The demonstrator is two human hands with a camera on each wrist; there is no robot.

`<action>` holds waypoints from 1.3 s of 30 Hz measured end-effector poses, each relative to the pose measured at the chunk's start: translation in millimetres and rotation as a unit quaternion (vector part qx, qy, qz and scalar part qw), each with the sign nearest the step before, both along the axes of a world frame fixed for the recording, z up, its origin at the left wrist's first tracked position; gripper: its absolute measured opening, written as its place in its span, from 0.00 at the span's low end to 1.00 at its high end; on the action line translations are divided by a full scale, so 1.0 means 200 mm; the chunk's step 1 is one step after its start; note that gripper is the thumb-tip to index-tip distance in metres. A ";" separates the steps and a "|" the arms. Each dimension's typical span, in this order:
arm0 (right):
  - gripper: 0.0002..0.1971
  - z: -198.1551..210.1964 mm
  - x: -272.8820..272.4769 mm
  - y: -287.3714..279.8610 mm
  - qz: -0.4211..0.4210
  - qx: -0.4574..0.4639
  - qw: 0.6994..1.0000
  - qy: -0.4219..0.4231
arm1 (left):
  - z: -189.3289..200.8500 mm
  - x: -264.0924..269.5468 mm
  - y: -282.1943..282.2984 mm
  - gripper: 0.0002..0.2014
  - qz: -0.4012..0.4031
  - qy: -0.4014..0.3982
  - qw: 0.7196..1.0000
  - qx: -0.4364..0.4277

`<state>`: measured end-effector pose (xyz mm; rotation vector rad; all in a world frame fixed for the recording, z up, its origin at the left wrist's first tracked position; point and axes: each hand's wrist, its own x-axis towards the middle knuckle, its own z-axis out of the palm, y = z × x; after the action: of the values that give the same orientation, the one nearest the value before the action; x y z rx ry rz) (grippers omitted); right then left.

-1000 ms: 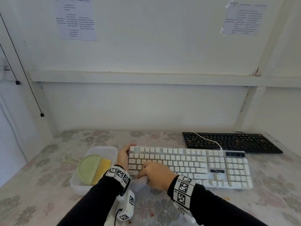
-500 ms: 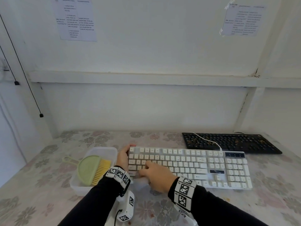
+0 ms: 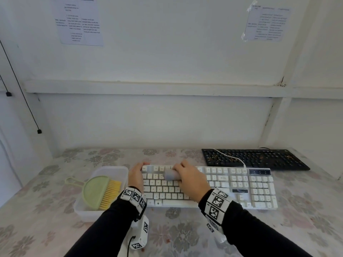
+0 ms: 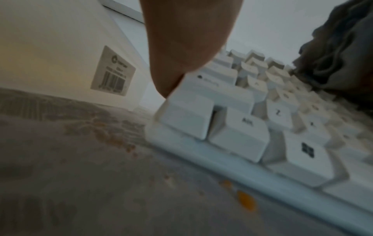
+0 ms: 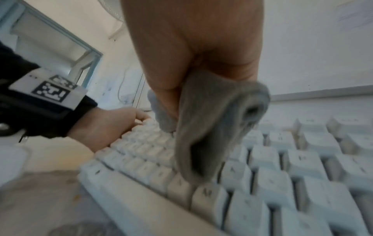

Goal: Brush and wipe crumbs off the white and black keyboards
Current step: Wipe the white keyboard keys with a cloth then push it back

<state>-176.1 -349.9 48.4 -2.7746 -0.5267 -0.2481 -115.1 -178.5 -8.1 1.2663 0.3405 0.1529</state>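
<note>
The white keyboard [image 3: 232, 186] lies across the middle of the table. My left hand [image 3: 136, 176] grips its left end, the thumb [image 4: 181, 47] against the side edge of the white keyboard [image 4: 242, 127]. My right hand [image 3: 189, 179] holds a bunched grey cloth [image 3: 171, 175] down on the upper key rows at left of centre. The grey cloth [image 5: 212, 127] hangs from my curled right-hand fingers [image 5: 161, 55] onto the keys. The black keyboard [image 3: 259, 159], dotted with brown crumbs, lies behind at the right.
A translucent plastic container [image 3: 111, 170] left of the white keyboard holds a green brush [image 3: 98, 191] with yellow bristles. Orange crumbs [image 4: 245, 199] lie on the floral tablecloth by the keyboard's front left corner. A white cable [image 3: 232, 156] crosses the black keyboard.
My right hand has carried the cloth from the front key rows away from me to the top rows. The left hand has stayed on the keyboard's left end.
</note>
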 end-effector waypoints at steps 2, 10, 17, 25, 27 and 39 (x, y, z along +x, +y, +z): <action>0.16 -0.04 -0.02 0.00 0.031 -0.025 0.999 0.031 | 0.00 0.00 0.00 0.12 0.007 -0.012 1.000 0.013; 0.12 -0.12 -0.13 -0.04 0.058 -0.185 0.970 0.146 | 0.00 -0.02 -0.01 0.12 0.015 -0.032 0.999 0.037; 0.15 0.02 -0.03 0.00 -0.011 0.014 1.000 -0.006 | 0.02 -0.04 -0.02 0.13 0.028 -0.051 0.997 0.054; 0.15 -0.10 -0.09 -0.03 0.045 -0.115 0.984 0.129 | 0.01 -0.04 -0.02 0.12 0.030 -0.037 0.998 0.039; 0.13 -0.08 -0.10 -0.05 0.028 -0.176 0.972 0.155 | 0.01 -0.04 -0.02 0.12 0.029 -0.036 0.998 0.032; 0.16 -0.07 -0.06 -0.16 0.032 -0.104 0.993 0.040 | 0.02 -0.04 -0.02 0.12 0.030 -0.037 0.998 0.042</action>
<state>-187.3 -381.3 33.6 -2.9461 -0.6528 -0.0702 -122.7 -182.9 -3.7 1.3306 0.3106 0.2676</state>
